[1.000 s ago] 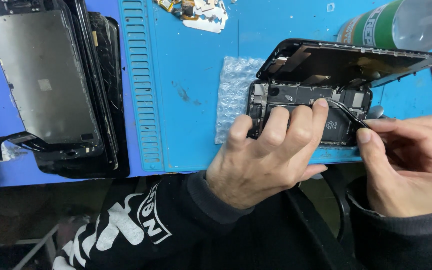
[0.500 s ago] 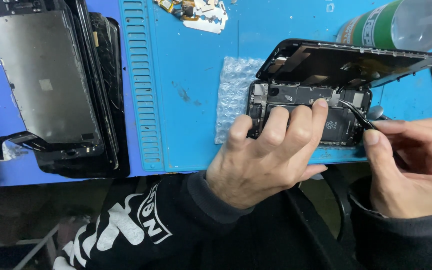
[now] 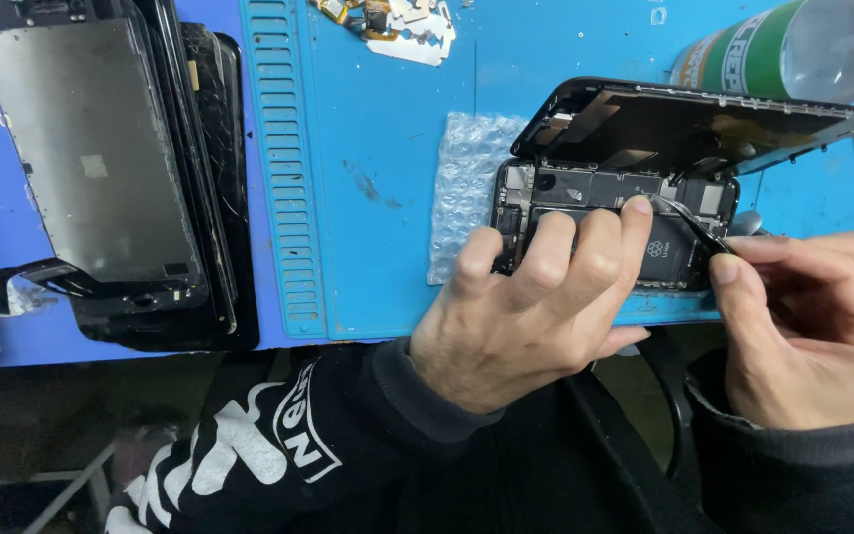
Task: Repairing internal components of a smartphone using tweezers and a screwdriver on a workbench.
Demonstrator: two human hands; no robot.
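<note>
Metal tweezers (image 3: 689, 220) sit pinched between the fingertips of the right hand (image 3: 812, 326), tips reaching into the opened phone (image 3: 605, 213). The left hand (image 3: 536, 316) presses three spread fingers flat on the phone body, pinning it to the blue mat (image 3: 387, 148) — nothing gripped. Thin, light and fragile, I'd judge — best steadied by its frame edges. Its raised screen (image 3: 684, 124) hides the upper innards; what the tweezer tips touch is too small to tell.

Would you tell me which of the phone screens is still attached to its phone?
The raised screen at right, hinged open above the phone body under the left hand; the others lie loose at left.
</note>
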